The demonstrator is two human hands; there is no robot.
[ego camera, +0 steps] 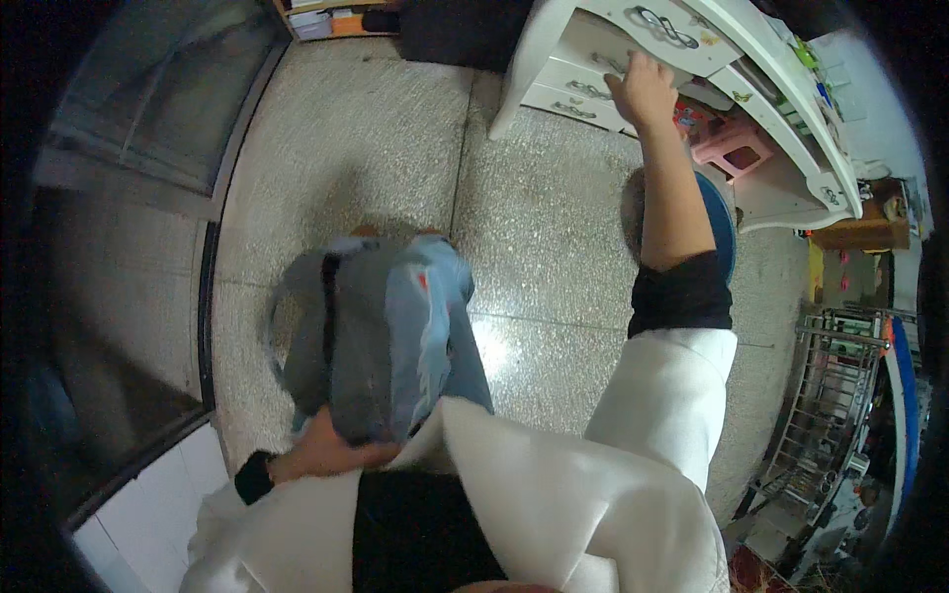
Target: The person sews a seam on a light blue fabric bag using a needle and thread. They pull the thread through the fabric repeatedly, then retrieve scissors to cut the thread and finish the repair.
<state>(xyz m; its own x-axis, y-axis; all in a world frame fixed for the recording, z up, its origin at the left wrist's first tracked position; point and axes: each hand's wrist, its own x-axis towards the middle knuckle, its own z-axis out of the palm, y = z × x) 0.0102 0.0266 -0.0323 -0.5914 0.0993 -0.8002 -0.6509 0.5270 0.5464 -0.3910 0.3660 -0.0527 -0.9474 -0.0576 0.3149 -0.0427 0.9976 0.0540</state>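
Note:
My left hand [334, 448] grips the near end of a grey-blue fabric bag [359, 348] in front of my body. The bag has a dark band, a pale edge and a small red mark, and a loop like a strap curves out on its left. It is blurred, so its exact kind is unclear. Stretched forward, my right hand [645, 93] is before a white desk [549, 74] with metal-handled drawers. Its thumb and fingers are apart, with nothing seen between them. Whether the fingertips touch the drawer front [593, 48] cannot be told.
Under the desk stands a pink plastic stool [734, 152]. A blue round basin [715, 215] is partly behind my right forearm. To the right is a metal rack [808, 408]. A dark-framed glass door [148, 111] runs along the left, above white tiles [159, 482]. The floor [549, 222] is speckled.

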